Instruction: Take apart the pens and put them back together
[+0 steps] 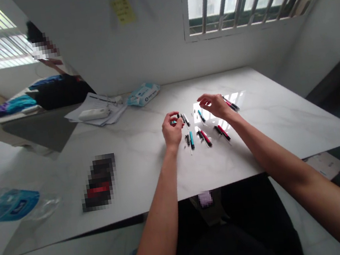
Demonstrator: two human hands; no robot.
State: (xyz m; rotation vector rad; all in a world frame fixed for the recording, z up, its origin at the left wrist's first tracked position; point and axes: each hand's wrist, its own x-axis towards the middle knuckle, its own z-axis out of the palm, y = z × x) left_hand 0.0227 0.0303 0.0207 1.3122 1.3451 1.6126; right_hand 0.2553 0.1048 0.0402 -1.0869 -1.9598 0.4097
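Note:
Several pens and pen parts lie on the white marble table point(278, 128) in front of me. My left hand point(172, 129) is closed in a pinch on a small pen piece with red and teal on it. Just right of it lie a black pen part point(185, 119) and a teal pen point(191, 139). My right hand point(216, 104) hovers with its fingers curled above a teal pen point(201, 115); whether it holds anything is unclear. Red pens point(206, 138) point(223, 132) lie below it, and more pens point(232, 105) stick out behind it.
A stack of papers with a white device point(94, 113) and a blue tissue pack point(143, 94) lie at the table's back. A blurred dark object point(99, 182) lies front left. A plastic bottle with blue label point(11, 205) is at far left. Barred window behind.

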